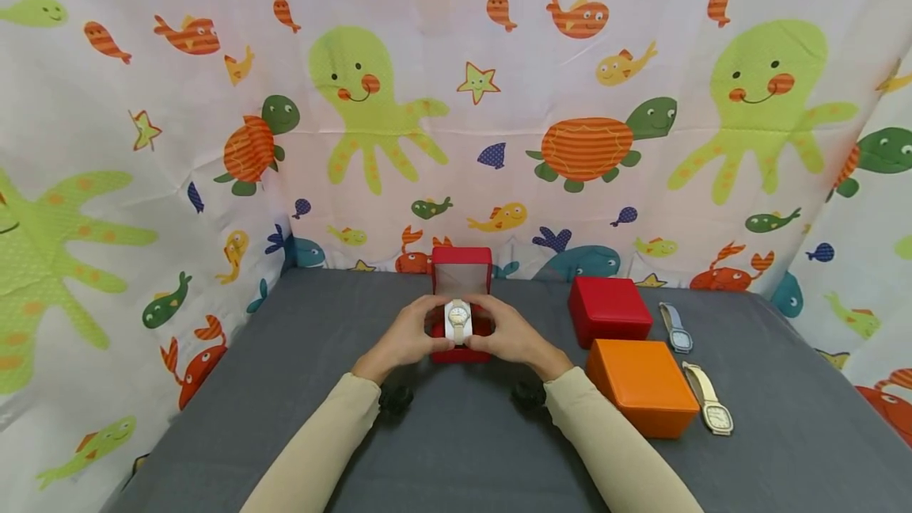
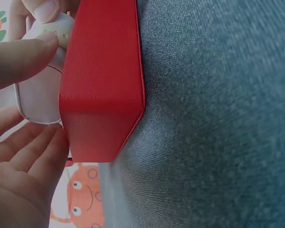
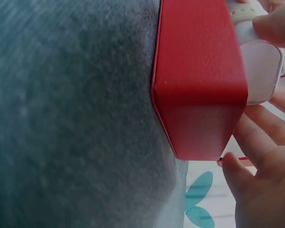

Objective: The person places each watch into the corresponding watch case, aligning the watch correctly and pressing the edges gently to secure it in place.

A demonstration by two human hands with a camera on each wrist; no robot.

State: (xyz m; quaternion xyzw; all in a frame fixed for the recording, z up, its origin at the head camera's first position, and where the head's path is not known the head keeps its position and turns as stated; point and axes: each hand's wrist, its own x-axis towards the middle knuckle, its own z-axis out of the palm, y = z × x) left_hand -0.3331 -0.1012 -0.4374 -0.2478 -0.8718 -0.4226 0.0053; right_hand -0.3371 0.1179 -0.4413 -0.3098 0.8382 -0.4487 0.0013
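A wristwatch with a cream strap is wrapped round a white cushion at the mouth of an open red watch box. My left hand grips the cushion from the left, its thumb on the near side by the strap. From the right, my right hand holds the same cushion, thumb near the holed strap end. Both wrist views show the cushion's side standing out above the box rim. How deep its lower part sits is hidden.
To the right are a closed red box and an orange box. Beside them lie a light blue-strapped watch and a cream-strapped watch. A grey cloth covers the table; a printed curtain hangs behind.
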